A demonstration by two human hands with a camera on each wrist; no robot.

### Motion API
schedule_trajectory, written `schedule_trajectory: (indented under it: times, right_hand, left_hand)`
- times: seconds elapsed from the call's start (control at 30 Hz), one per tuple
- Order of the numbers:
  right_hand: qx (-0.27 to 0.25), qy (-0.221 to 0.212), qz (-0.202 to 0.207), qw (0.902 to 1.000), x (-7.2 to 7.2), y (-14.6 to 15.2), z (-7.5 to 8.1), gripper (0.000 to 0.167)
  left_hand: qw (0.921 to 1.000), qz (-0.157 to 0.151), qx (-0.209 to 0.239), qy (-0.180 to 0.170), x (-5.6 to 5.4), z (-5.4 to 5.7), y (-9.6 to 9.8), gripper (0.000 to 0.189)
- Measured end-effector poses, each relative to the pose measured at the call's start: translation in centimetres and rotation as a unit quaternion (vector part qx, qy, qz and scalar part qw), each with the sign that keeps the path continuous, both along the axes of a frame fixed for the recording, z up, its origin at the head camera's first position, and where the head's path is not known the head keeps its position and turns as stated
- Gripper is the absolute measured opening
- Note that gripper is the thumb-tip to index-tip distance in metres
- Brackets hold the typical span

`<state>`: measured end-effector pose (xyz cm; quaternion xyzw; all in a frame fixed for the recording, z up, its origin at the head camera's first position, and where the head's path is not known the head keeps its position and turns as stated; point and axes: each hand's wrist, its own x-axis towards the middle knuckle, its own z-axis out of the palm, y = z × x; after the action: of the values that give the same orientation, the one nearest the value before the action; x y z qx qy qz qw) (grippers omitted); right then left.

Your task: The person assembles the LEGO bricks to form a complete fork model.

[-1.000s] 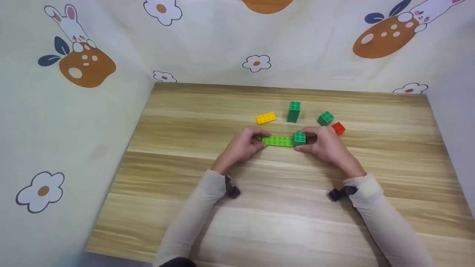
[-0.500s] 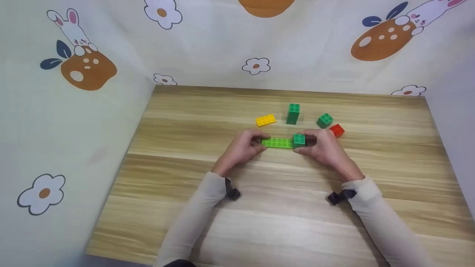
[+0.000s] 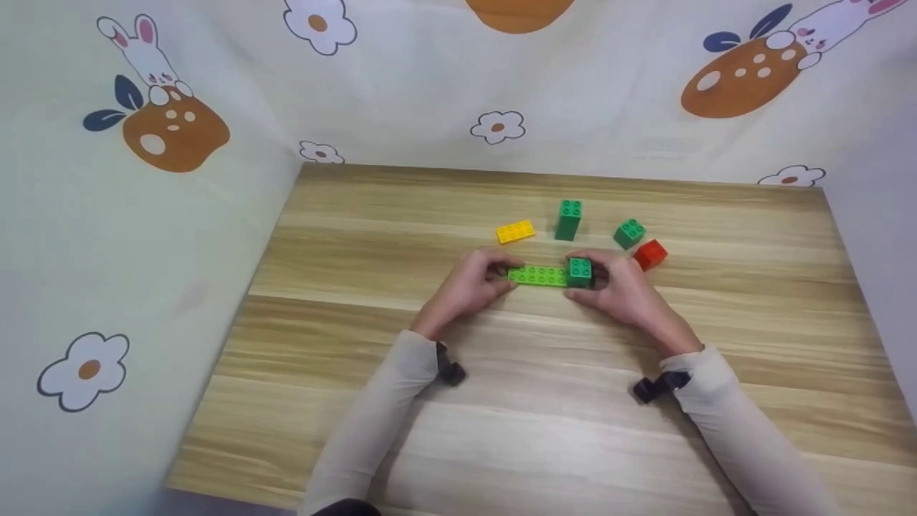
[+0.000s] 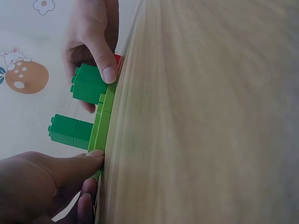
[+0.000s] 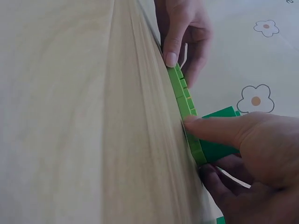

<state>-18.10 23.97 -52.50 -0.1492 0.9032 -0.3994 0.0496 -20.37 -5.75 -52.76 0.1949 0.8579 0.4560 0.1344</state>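
Note:
A light green strip of building plates [image 3: 537,276] lies crosswise on the table; a seam in its side shows in the left wrist view. On its right end sits a green 2x2 building brick [image 3: 579,272]. My left hand [image 3: 476,281] pinches the strip's left end between thumb and fingers. At the other end my right hand [image 3: 622,285] reaches round the brick, its thumb [image 5: 194,123] against the strip's near side, low beside the brick. The strip's left tip is partly hidden by the left fingers.
Behind the strip stand a yellow plate [image 3: 515,231], a tall green stack [image 3: 568,221] and a loose green brick [image 3: 630,233]. A red brick [image 3: 650,254] lies close behind the right hand. Printed cloth [image 3: 415,86] hangs along the table's back edge.
The right hand has shifted slightly left along the strip, and more of the red brick shows behind it. The left hand keeps its pinch; the strip and green brick look unmoved.

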Motion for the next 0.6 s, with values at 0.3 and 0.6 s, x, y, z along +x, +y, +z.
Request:
schedule_trajectory:
  times: [0.3,0.6]
  right_hand:
    - [-0.019,0.014,0.031,0.9993,0.2,0.4,0.8,0.075]
    - [-0.142,0.07,-0.008,0.9874,0.7,2.1,2.2,0.034]
  left_hand:
    - [1.0,-0.002,-0.004,-0.005,-0.1,0.1,0.0,0.035]
    - [0.9997,-0.017,0.016,0.011,0.0,0.0,-0.2,0.036]
